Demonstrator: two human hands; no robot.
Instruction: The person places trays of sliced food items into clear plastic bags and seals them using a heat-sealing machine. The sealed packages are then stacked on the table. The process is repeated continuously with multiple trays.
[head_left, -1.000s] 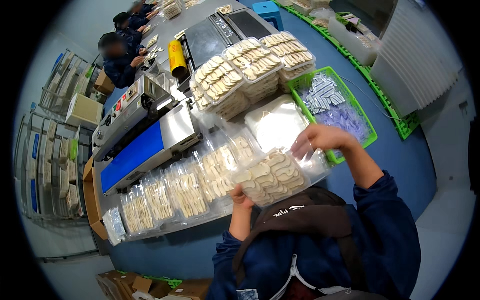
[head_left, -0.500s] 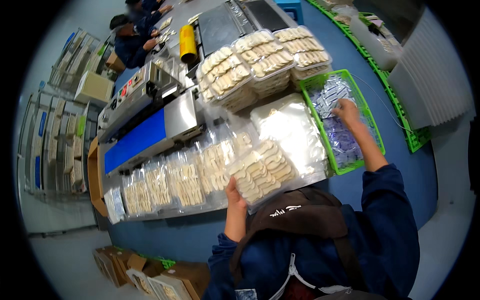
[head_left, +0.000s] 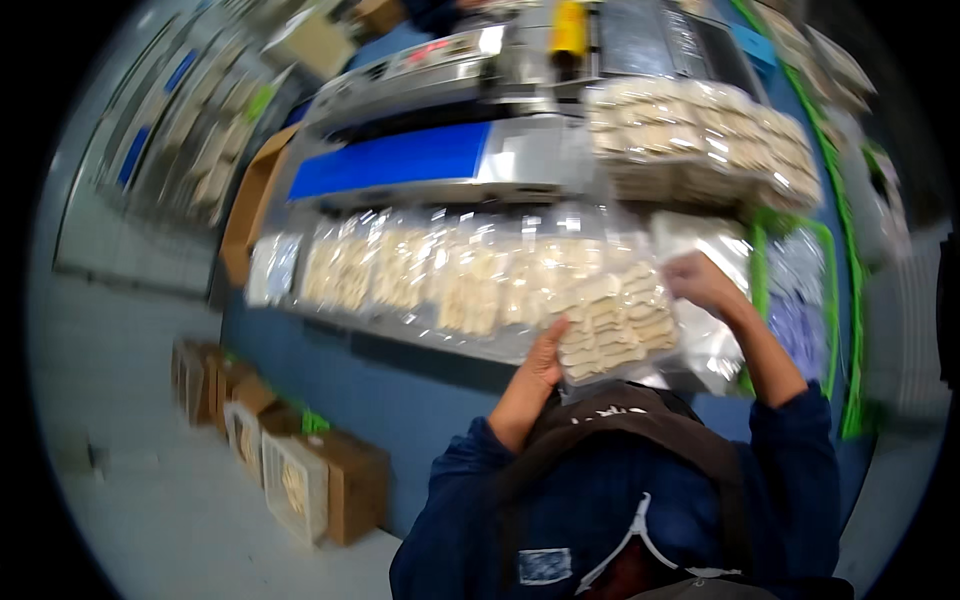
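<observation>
A clear plastic pack (head_left: 620, 330) of pale, sliced pieces in rows is tilted up in front of me. My left hand (head_left: 540, 362) grips its lower left edge, thumb on top. At the pack's upper right corner is my right hand (head_left: 705, 285), its fingers closed together; what they pinch is hidden and blurred. Beyond that hand a green basket (head_left: 832, 320) holds whitish-blue sachets (head_left: 795, 260) and purple sachets (head_left: 793, 330). Flat clear bags (head_left: 715, 350) lie between the basket and the pack. To the left, several filled packs (head_left: 400, 265) lie in a row on the table.
Behind the row stands a machine with a blue belt (head_left: 400, 160). Stacked trays (head_left: 650, 150) of pale slices stand at the back right, near a yellow roll (head_left: 568, 30). An open carton (head_left: 262, 200) is at the table's left end; cardboard boxes (head_left: 355, 490) sit on the floor.
My right hand has left the sachets in the basket and come to the pack's upper right corner. My left hand still holds the pack. The whole view has turned toward the left.
</observation>
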